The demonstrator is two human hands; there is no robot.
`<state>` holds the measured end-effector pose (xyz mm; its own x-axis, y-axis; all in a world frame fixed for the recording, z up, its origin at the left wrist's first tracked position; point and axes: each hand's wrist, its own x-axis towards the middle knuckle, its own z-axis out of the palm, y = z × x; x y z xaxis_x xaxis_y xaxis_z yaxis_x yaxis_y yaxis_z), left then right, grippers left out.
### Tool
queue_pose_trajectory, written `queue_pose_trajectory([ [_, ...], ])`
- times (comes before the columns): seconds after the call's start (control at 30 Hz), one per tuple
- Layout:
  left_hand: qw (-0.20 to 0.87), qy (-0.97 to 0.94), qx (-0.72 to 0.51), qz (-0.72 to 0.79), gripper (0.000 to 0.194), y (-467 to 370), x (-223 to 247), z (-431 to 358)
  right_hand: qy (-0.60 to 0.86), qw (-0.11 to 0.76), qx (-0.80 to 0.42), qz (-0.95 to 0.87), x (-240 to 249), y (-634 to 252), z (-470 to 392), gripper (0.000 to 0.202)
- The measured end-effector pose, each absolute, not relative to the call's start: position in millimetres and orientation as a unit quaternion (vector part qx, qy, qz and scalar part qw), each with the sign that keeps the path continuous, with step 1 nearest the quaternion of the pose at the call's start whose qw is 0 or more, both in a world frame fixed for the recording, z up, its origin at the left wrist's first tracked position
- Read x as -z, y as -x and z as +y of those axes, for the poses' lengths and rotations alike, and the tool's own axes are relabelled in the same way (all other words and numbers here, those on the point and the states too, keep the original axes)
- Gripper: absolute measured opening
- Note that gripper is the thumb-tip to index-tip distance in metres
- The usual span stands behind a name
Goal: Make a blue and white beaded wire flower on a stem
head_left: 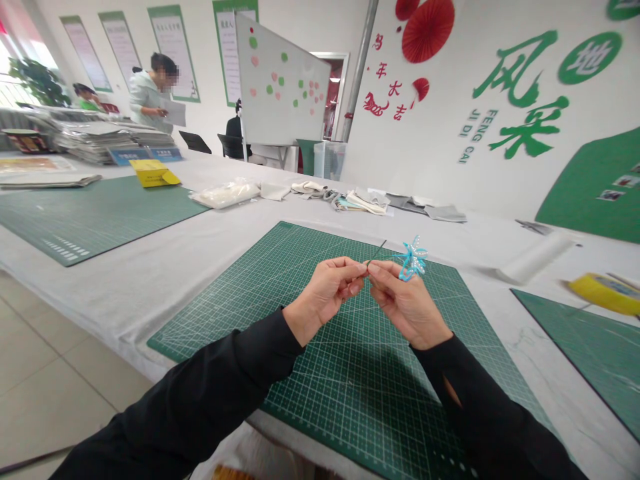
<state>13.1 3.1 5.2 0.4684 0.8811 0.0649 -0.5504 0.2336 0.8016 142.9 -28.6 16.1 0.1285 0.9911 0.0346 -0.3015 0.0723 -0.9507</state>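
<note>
My left hand (330, 288) and my right hand (403, 297) meet fingertip to fingertip above a green gridded cutting mat (340, 393). Both pinch a small dark green piece between them. A thin dark stem (381, 249) sticks up behind the fingertips. Over my right hand shows a light blue flower (413, 259) with white pearl-like beads, its lower loop against the hand; how it joins the stem is hidden by the fingers.
More cutting mats lie left (100, 207) and right (590, 347). A yellow tape roll (607, 293) is at the right, a white roll (537, 257) nearer. Fabric scraps (365, 200) and a plastic bag (227, 193) lie beyond. A person (150, 93) stands far left.
</note>
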Motion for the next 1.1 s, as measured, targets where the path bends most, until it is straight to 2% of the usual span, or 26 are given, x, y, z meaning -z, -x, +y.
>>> queue_pose_trajectory([
  [0.67,0.753,-0.340,-0.516,0.227,0.008,-9.5,-8.6,8.6,0.405,0.663,-0.510,-0.370,-17.0,-151.4,-26.1,0.020],
  [1.1,0.712,-0.328,-0.565,0.255,0.007,-9.0,-8.5,14.8,0.396,0.668,-0.371,-0.509,-19.6,-156.6,-31.9,0.013],
])
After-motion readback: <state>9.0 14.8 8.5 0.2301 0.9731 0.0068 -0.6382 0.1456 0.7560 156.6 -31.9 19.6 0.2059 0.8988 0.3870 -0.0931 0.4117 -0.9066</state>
